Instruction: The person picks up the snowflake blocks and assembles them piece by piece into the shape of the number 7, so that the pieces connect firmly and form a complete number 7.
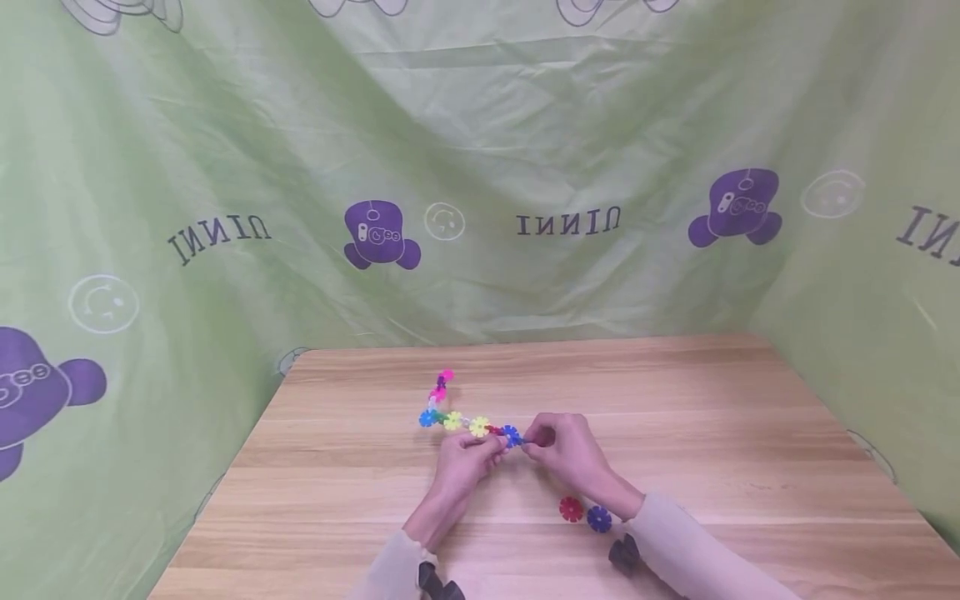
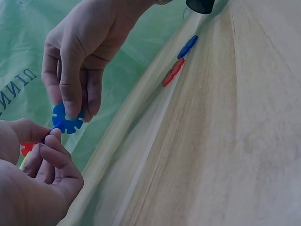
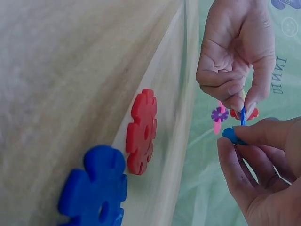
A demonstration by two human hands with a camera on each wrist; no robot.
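A chain of interlocking snowflake discs (image 1: 452, 420) in pink, purple, white, blue, green, yellow and red bends over the table. Near its right end, my left hand (image 1: 459, 468) pinches a dark blue snowflake disc (image 1: 512, 434) between thumb and fingers. My right hand (image 1: 576, 457) pinches a lighter blue snowflake disc (image 2: 67, 123) by its edge. In the left wrist view the two blue discs meet at their rims, set crosswise; how deep their slots engage I cannot tell. The right fingers partly cover the lighter disc (image 3: 230, 136) in the right wrist view.
A loose red disc (image 1: 571, 509) and a loose dark blue disc (image 1: 599, 518) lie on the wooden table (image 1: 337, 500), below my right forearm. Green printed cloth (image 1: 480, 108) hangs behind and at both sides. Dark wrist mounts (image 1: 624, 554) sit by the sleeves.
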